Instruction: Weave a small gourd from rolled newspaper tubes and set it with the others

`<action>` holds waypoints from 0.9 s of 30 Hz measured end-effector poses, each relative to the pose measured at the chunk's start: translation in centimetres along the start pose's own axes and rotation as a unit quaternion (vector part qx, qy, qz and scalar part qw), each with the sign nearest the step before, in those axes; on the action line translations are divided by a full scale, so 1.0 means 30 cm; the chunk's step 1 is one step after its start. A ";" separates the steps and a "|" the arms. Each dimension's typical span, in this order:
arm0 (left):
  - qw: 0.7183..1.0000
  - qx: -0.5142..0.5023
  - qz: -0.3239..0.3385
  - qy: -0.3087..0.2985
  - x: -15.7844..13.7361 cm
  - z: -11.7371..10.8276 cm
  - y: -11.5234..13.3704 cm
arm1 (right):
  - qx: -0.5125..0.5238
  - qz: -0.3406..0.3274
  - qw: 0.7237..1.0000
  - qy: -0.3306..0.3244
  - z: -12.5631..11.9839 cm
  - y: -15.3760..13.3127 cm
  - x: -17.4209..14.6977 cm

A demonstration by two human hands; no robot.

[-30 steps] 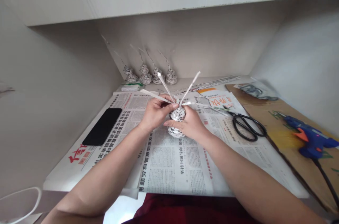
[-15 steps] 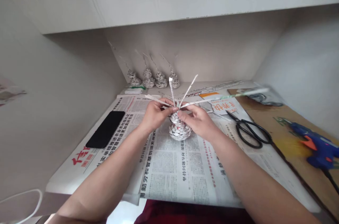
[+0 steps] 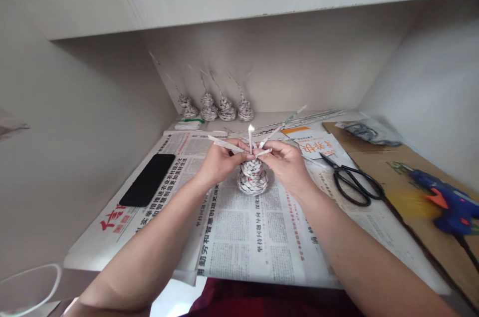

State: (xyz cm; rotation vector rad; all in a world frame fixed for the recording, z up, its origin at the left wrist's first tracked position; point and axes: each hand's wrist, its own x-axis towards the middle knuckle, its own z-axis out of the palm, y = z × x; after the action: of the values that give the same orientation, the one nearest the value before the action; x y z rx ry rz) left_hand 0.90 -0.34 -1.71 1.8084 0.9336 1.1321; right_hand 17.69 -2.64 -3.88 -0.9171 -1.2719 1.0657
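A small gourd-shaped piece woven from rolled newspaper strips [image 3: 253, 182] stands upright on the newspaper in front of me. My left hand [image 3: 220, 159] pinches its narrow top from the left, thumb and fingers closed on it. From the right, my right hand [image 3: 286, 159] pinches a paper strip [image 3: 264, 152] folded over at the top. One short strip [image 3: 251, 138] stands straight up between the hands, and another points left over my left fingers. A longer strip [image 3: 286, 121] slants up to the right. My fingertips partly hide the weave at the neck.
Several finished woven gourds [image 3: 226, 110] line the back wall. A black phone [image 3: 147, 180] lies on the newspaper [image 3: 232, 247] at left. Black scissors [image 3: 357, 184] lie at right, beside a cardboard sheet [image 3: 404, 197] bearing a blue glue gun [image 3: 454, 202]. A shelf overhangs above.
The right-hand slanting strip has been bent down under my right fingers. The long strip has swung from nearly level to slanting upward. My left hand keeps its hold.
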 end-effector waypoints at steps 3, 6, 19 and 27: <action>1.000 0.027 0.013 0.005 0.002 -0.001 0.005 | 0.006 0.001 1.000 0.024 0.008 -0.004 -0.003; 1.000 0.016 0.009 0.012 0.005 -0.004 0.006 | 0.028 -0.004 0.999 0.031 0.014 -0.011 -0.007; 0.999 -0.041 0.013 -0.017 0.008 -0.002 -0.023 | 0.085 0.085 0.992 -0.026 -0.024 -0.016 0.011; 0.998 -0.039 0.005 -0.043 0.002 0.000 -0.025 | 0.095 0.123 0.987 -0.044 -0.037 -0.023 0.012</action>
State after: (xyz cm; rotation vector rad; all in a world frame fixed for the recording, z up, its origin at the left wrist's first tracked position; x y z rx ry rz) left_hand 0.79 0.03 -2.37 1.7861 0.8211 1.0739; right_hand 18.86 -2.43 -3.23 -0.9042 -1.1250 1.4102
